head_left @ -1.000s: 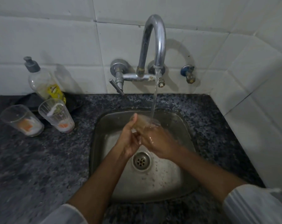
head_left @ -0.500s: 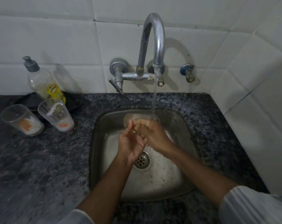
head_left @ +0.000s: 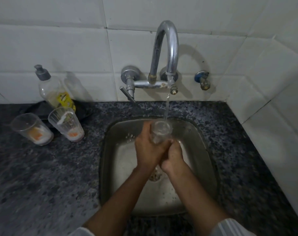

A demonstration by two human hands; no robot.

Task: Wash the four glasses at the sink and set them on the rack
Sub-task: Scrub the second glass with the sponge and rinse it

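The counter (head_left: 42,176) of dark speckled stone fills the lower view, with white tile behind it. Set into it is the steel sink (head_left: 204,160), and above that the tap (head_left: 167,53) runs a thin stream straight down into the basin.

As far as progress goes, only 3 glasses show. 1 glass (head_left: 159,133) is under the stream, held upright over the basin with its mouth to the water, so it looks to be in the rinse. 2 dirty glasses (head_left: 32,129) stand on the counter left of the sink, just beside each other, each with pale and orange residue at the bottom; these seem unwashed. The 4th glass and the rack are out of view, so I cannot tell whether any glass is finished. At best the job looks about a quarter to halfway through, with 2 full washes plainly left.

A soap bottle (head_left: 51,89) stands behind the 2 dirty glasses against the tile.

The left hand (head_left: 148,150) wraps the glass from its left side, fingers curled close round the wall. The right hand (head_left: 174,156) grips lower, fingers curled about the base, pressed against the left hand.
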